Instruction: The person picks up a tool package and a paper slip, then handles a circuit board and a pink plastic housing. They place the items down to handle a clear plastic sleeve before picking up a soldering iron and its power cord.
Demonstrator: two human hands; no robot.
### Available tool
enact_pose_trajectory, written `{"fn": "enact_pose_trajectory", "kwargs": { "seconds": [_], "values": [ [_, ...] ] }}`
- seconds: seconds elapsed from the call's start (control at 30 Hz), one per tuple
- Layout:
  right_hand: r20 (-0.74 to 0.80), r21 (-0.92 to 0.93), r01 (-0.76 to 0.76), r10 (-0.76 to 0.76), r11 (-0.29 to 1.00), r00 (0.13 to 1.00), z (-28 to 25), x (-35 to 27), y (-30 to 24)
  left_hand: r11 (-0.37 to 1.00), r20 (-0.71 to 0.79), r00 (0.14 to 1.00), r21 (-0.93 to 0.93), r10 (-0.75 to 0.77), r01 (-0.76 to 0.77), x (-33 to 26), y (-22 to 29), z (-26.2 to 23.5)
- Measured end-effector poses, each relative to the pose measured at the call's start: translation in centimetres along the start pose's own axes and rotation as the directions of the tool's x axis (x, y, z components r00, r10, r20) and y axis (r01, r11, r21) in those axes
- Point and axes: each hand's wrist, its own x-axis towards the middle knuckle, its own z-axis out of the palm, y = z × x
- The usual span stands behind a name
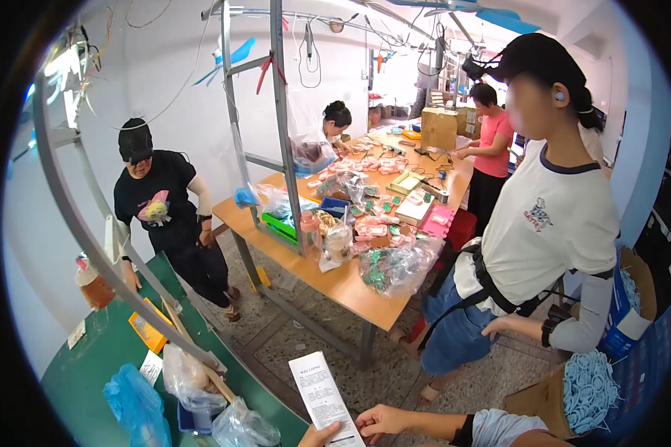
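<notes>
A narrow white printed leaflet [322,395] tilts at the bottom middle of the head view, its printed face up; whether it is a single sheet or folded I cannot tell. My left hand [322,435] grips its lower end, thumb on top, and is partly cut off by the lower edge. My right hand [380,422] comes in from the right with its fingers curled together, the fingertips against the leaflet's right edge. Under and beyond the leaflet lies the speckled floor.
A green table [74,380] at left carries plastic bags and a yellow tray [147,326]. A wooden worktable [328,287] ahead holds pink parts and bagged green parts. One person [548,216] stands close at right, another [173,216] at left. A carton of light-blue rings [590,391] sits lower right.
</notes>
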Motion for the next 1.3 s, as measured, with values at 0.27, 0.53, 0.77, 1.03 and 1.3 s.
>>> {"fn": "enact_pose_trajectory", "kwargs": {
  "seconds": [0.27, 0.53, 0.77, 1.03, 1.3],
  "values": [
    [-0.299, -0.315, -0.045, -0.054, 0.948, 0.953, -7.5, 6.2, -4.2, 0.999, -0.05, 0.998, 0.008, 0.036, -0.036, 9.8, 5.2, -1.0],
    [-0.505, -0.29, -0.016, -0.139, 0.957, 0.852, -14.4, 12.8, -10.0, 0.997, -0.017, 0.999, 0.064, -0.033, 0.034, 15.4, 8.4, -0.7],
    [-0.18, -0.162, -0.173, 0.143, 0.971, 0.973, -18.5, 18.1, -11.3, 0.999, -0.117, 0.992, 0.02, 0.037, -0.035, 19.2, 6.6, -4.5],
    [0.018, -0.225, -0.145, 0.153, 0.964, 0.988, -20.0, 22.1, -15.3, 0.981, -0.205, 0.978, -0.185, 0.019, -0.058, 19.8, 9.0, -3.9],
    [0.036, -0.051, -0.196, 0.198, 0.979, 0.98, -25.2, 20.2, -15.2, 0.973, -0.133, 0.99, -0.228, -0.053, 0.021, 23.8, 9.8, -1.4]
  ]
}}
